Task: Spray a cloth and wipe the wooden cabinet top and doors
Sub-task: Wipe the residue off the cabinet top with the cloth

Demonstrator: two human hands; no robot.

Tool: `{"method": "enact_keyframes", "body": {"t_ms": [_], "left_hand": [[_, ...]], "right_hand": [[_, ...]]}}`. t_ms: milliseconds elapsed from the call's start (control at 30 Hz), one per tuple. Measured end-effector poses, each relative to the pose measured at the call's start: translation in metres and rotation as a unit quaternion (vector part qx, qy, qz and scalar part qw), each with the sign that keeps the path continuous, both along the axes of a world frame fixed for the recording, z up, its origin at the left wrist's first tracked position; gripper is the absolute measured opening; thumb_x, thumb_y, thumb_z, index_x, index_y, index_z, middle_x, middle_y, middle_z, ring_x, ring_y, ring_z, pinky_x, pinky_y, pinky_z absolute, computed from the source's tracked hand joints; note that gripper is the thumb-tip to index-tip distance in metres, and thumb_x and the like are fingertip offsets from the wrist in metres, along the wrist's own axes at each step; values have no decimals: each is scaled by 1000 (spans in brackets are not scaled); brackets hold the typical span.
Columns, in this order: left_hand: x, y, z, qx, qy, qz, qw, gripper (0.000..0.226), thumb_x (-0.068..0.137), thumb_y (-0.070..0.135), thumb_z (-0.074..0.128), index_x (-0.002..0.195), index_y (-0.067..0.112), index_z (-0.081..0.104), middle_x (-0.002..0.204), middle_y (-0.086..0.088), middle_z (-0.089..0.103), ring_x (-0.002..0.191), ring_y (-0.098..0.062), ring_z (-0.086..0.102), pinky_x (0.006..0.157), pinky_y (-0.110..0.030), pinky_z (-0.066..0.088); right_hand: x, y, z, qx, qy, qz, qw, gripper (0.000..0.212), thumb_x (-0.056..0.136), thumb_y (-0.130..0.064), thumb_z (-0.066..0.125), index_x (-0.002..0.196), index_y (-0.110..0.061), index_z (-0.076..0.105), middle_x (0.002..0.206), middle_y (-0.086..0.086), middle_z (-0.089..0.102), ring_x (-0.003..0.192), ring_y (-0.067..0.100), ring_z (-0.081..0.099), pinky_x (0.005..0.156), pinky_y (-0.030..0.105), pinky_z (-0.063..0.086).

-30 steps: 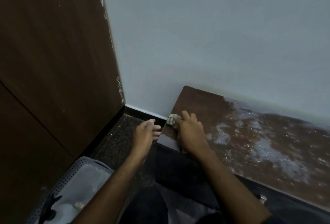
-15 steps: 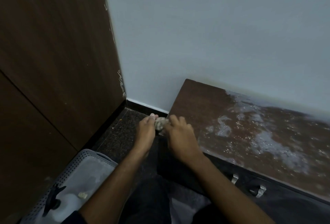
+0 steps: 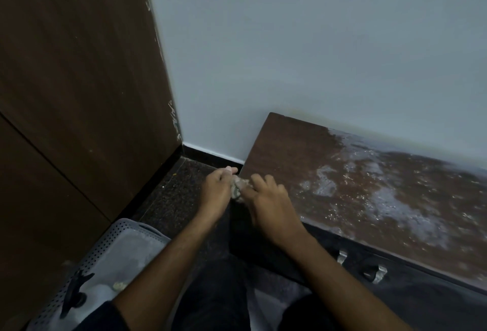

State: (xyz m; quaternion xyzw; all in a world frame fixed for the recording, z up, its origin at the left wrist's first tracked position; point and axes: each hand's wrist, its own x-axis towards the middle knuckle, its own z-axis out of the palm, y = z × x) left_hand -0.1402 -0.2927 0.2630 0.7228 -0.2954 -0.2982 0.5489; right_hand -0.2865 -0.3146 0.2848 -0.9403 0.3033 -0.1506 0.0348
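Head view: the cabinet top (image 3: pixel 329 162) runs along the wall (image 3: pixel 303 54), and everything here is placed against its left front corner. Just off that corner both hands meet around a small wadded cloth (image 3: pixel 238 188). The left hand (image 3: pixel 217 193) is on the floor side of the corner, its fingers curled onto the cloth and pinching it. The right hand (image 3: pixel 268 204) lies over the corner itself, back of the hand up, fingers bent down and gripping the other side of the cloth. Only a small greyish lump of cloth shows between the two hands; the rest is hidden by the fingers.

The top near the corner is bare dark brown wood. Further right of the corner, a whitish film (image 3: pixel 395 199) with bright specks spreads over the wood and reaches back to the wall.

Below the front edge of the top, right of the corner, the dark doors (image 3: pixel 421 293) carry two metal handles (image 3: pixel 375 274), one beside the other. The door surfaces are in shadow and little detail shows.

Left of the corner lies the speckled dark floor (image 3: pixel 168 199), bounded by a black skirting (image 3: pixel 210 154) at the foot of the wall. Further left stands a tall brown panel (image 3: pixel 79 80), meeting the wall in the room corner.

Down and left of the corner, near the person's left forearm, sits a grey perforated basket (image 3: pixel 110 246). Inside it a black trigger-like piece (image 3: pixel 75 291) shows, on a pale shape that cannot be made out
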Motion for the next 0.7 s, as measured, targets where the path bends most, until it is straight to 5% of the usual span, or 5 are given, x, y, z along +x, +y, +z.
{"method": "enact_keyframes", "body": {"t_ms": [67, 200, 333, 433, 700], "left_hand": [[-4, -1, 1, 11, -102, -9, 995, 27, 97, 22, 49, 114, 14, 69, 111, -1, 68, 98, -14, 62, 88, -28, 49], [-10, -2, 6, 0, -220, -48, 974, 27, 93, 17, 59, 119, 13, 67, 114, 0, 59, 88, -2, 54, 75, 2, 35], [-15, -14, 9, 8, -264, -73, 962, 32, 92, 16, 60, 123, 12, 63, 124, -5, 56, 111, -16, 57, 98, -22, 43], [-14, -19, 9, 18, -285, -87, 954, 33, 92, 18, 60, 125, 12, 62, 125, -7, 56, 114, -20, 56, 101, -37, 47], [-16, -30, 15, 25, -335, -102, 936, 33, 93, 21, 58, 124, 14, 63, 122, -5, 56, 118, -21, 50, 100, -25, 37]], "right_hand": [[-10, -23, 0, 2, 8, -58, 998, 40, 91, -22, 65, 131, -22, 59, 125, 3, 49, 108, 28, 48, 81, 43, 45], [-17, -46, 7, 15, 22, -178, 984, 39, 98, -23, 54, 138, -21, 55, 137, 6, 44, 117, 30, 44, 90, 46, 43], [-22, -11, 0, -4, 20, -109, 994, 53, 81, -30, 79, 128, -18, 60, 125, 5, 51, 106, 30, 52, 83, 49, 49], [-41, -19, -6, -32, 0, -86, 996, 36, 92, -29, 67, 127, -20, 61, 117, 4, 53, 101, 28, 52, 81, 49, 50], [-35, -59, 2, -5, 8, -223, 975, 26, 101, -28, 51, 121, -15, 60, 123, 8, 48, 107, 30, 47, 82, 45, 44]]}}
